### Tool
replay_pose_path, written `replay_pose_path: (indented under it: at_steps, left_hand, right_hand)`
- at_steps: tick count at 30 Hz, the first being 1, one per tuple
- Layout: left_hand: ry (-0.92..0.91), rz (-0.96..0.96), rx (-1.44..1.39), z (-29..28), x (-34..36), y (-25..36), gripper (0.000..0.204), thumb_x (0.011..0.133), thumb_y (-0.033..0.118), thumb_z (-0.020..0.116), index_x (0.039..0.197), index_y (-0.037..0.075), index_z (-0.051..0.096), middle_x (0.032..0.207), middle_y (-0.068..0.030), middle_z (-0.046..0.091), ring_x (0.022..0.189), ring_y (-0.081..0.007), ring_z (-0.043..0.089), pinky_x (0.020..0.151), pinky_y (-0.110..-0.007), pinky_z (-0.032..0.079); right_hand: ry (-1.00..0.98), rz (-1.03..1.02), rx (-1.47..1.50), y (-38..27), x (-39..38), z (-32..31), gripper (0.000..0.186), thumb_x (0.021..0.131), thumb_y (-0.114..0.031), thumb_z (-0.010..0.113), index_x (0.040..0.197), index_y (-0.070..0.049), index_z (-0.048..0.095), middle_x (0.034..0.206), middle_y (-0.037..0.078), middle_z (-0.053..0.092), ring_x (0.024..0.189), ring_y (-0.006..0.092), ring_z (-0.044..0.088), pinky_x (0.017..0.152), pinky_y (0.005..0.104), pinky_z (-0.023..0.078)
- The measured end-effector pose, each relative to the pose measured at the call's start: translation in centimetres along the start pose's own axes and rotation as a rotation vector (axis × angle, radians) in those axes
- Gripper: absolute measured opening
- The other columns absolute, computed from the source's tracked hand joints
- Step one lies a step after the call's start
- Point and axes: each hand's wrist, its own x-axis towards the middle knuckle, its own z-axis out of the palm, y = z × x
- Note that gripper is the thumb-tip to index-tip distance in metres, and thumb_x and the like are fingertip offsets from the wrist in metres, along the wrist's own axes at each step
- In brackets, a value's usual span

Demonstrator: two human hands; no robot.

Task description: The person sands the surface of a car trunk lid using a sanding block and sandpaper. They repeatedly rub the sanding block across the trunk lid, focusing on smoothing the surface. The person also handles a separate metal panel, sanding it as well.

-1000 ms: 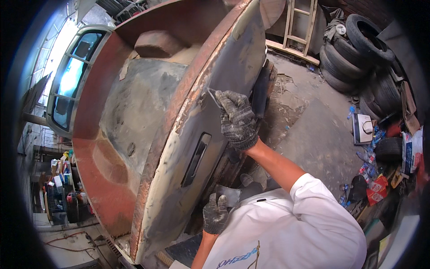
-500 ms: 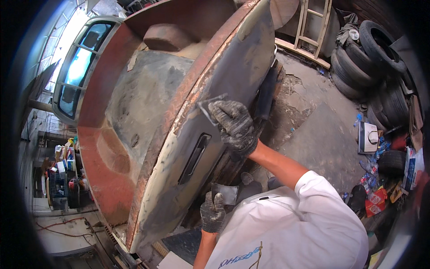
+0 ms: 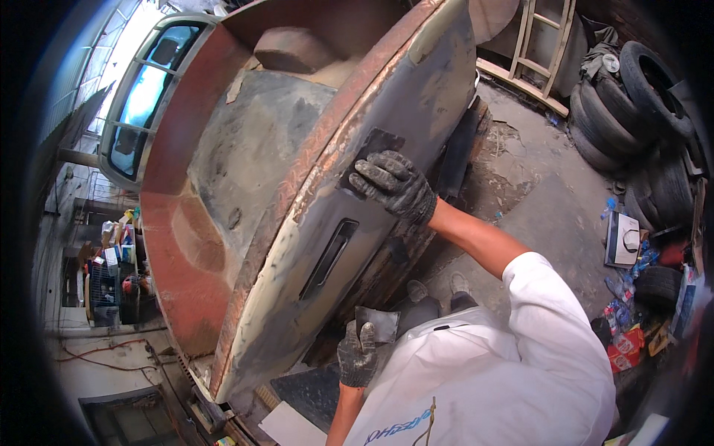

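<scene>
My right hand (image 3: 393, 186), in a dark mottled work glove, presses a thin dark sheet that looks like sandpaper (image 3: 382, 141) against a pickup's tailgate (image 3: 424, 123). Its fingers reach over the sheet, whose edges show above and left of them. The panel is patchy grey and cream, with a bare, rusty upper edge and a black handle recess (image 3: 329, 259) below this hand. Lower down, my left hand (image 3: 357, 355), gloved alike, pinches a small grey rectangular sheet (image 3: 379, 324) in front of my body; I cannot tell its material.
The reddish truck bed (image 3: 186, 297) with its grey floor fills the left, ending at the cab's rear window (image 3: 141, 97). At right stand stacked old tires (image 3: 632, 111), a wooden ladder-like frame (image 3: 539, 56) and piled bottles and packaging (image 3: 628, 297). Shelved goods (image 3: 111, 260) are far left.
My right hand has flattened against the tailgate, and its dark sheet now lies spread on the panel. My left hand keeps its grey sheet. The view has shifted slightly.
</scene>
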Motion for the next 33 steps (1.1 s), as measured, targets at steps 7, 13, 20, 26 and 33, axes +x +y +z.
replay_pose_path:
  at_steps: [7,13,20,26,33]
  left_hand:
    - [-0.039,-0.052,-0.085,0.6,-0.1,1.1,0.03,0.097,0.029,0.052,0.104,0.001,0.06,0.079,-0.0268,0.063,0.073,-0.0457,0.061,0.06,-0.051,0.045]
    - [-0.046,-0.027,-0.056,1.4,0.0,2.0,0.029,0.097,0.03,0.051,0.104,0.003,0.059,0.076,-0.026,0.063,0.07,-0.0455,0.061,0.057,-0.051,0.045]
    - [-0.026,-0.059,-0.058,1.1,0.2,1.7,0.028,0.097,0.029,0.052,0.102,0.003,0.058,0.075,-0.0264,0.062,0.068,-0.0453,0.061,0.055,-0.052,0.043]
    - [-0.109,-0.173,-0.03,0.6,0.3,1.7,0.029,0.096,0.025,0.054,0.105,-0.002,0.06,0.085,-0.0278,0.063,0.079,-0.0456,0.061,0.064,-0.049,0.046]
    - [-0.137,-0.142,-0.044,0.5,0.4,1.2,0.028,0.097,0.026,0.052,0.106,0.0,0.06,0.088,-0.0274,0.064,0.081,-0.0447,0.062,0.067,-0.048,0.047]
  right_hand:
    - [-0.013,0.065,0.003,0.6,0.6,-4.1,0.045,0.074,-0.016,0.059,0.119,-0.018,0.064,0.127,0.003,0.055,0.114,0.0253,0.052,0.093,0.0428,0.045]
    - [0.085,0.456,0.15,-1.4,3.9,-3.7,0.043,0.073,-0.003,0.059,0.116,-0.008,0.064,0.115,0.01,0.059,0.101,0.0311,0.057,0.088,0.0443,0.045]
    - [-0.047,0.466,0.1,-7.2,3.9,-1.8,0.044,0.079,-0.012,0.053,0.123,-0.009,0.059,0.122,0.009,0.055,0.109,0.0293,0.054,0.095,0.0495,0.043]
    - [-0.137,0.36,0.132,-6.5,1.4,-3.3,0.051,0.077,-0.011,0.056,0.129,-0.011,0.057,0.13,0.009,0.053,0.115,0.0286,0.052,0.094,0.0493,0.043]
    - [-0.057,0.446,0.119,-5.2,1.0,-0.5,0.052,0.077,-0.011,0.057,0.129,-0.01,0.057,0.13,0.01,0.052,0.108,0.03,0.052,0.094,0.0459,0.041]
